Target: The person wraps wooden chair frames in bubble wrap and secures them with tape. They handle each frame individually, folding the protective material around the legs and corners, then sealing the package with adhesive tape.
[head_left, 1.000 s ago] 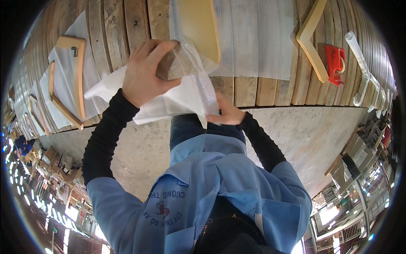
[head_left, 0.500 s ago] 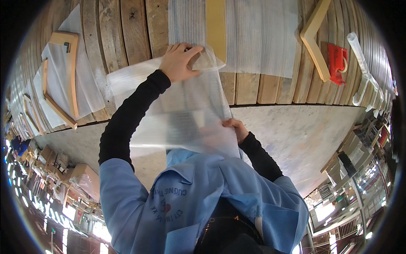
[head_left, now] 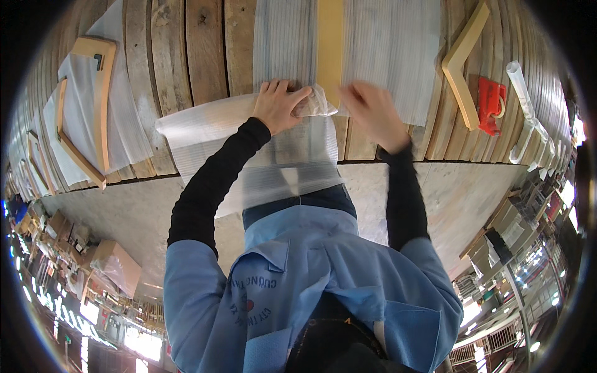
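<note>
A pale wooden bar lies on a thin, ribbed white foam sheet spread over the slatted table. The bar's near end is wrapped in a translucent foam wrap, whose loose part hangs over the table's near edge toward my waist. My left hand is closed on the bunched wrap at that end, thumb toward the bar. Just right of the bar, my right hand is smeared by motion. Its fingers are near the wrapped end, and whether they hold anything is unclear.
To the right lie an angled wooden piece, a red tape dispenser and a white rolled sheet. On the left, angled wooden pieces rest on more white foam. Cardboard boxes stand beyond the grey floor.
My right hand has let go of the wrap's hanging edge and moved up beside the bar's end. The hanging wrap has dropped lower and flatter. My left hand keeps its hold.
</note>
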Motion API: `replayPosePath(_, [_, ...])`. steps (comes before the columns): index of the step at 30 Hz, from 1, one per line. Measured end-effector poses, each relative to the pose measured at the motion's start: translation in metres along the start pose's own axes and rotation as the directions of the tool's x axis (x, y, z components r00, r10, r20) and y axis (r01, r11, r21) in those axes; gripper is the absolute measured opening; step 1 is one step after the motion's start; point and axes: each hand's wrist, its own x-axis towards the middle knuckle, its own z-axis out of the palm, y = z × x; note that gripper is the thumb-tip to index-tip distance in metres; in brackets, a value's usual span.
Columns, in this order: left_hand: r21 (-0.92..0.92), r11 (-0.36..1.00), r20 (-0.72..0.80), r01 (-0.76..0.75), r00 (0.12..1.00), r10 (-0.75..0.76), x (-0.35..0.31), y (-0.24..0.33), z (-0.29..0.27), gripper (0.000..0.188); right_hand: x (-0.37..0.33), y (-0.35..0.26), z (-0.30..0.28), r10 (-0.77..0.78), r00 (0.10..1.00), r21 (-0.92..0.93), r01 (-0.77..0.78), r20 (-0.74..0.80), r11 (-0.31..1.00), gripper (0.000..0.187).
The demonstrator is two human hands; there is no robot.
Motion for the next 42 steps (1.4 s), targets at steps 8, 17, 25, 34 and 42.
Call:
replayPosePath(8, [0.035, 0.999, -0.086, 0.032, 0.996, -0.029, -0.003, -0.008, 0.003, 0.038, 0.175, -0.05, 0.136, -0.048, 0.995, -0.338, 0.017, -0.086, 0.941, 0.041])
replayPosePath(17, [0.032, 0.998, -0.072, 0.05, 0.996, -0.047, -0.03, -0.021, -0.018, 0.062, 0.1, -0.031, 0.096, -0.077, 0.922, -0.015, 0.077, -0.379, 0.997, 0.021])
replayPosePath(25, [-0.126, 0.953, -0.212, 0.276, 0.931, -0.297, -0.035, -0.027, -0.004, 0.118, 0.068, 0.04, 0.103, 0.31, 0.884, 0.78, 0.092, -0.35, 0.618, 0.038])
replayPosePath(34, [0.021, 0.927, -0.017, 0.374, 0.927, -0.374, -0.005, -0.018, -0.034, 0.126, 0.045, 0.04, 0.083, -0.179, 0.911, 0.111, 0.235, -0.371, 0.966, 0.046])
replayPosePath(42, [0.219, 0.975, -0.168, 0.038, 0.986, -0.001, -0.031, -0.02, -0.012, 0.071, 0.024, 0.049, 0.118, 0.078, 0.838, 0.145, 0.001, -0.539, 0.989, 0.034])
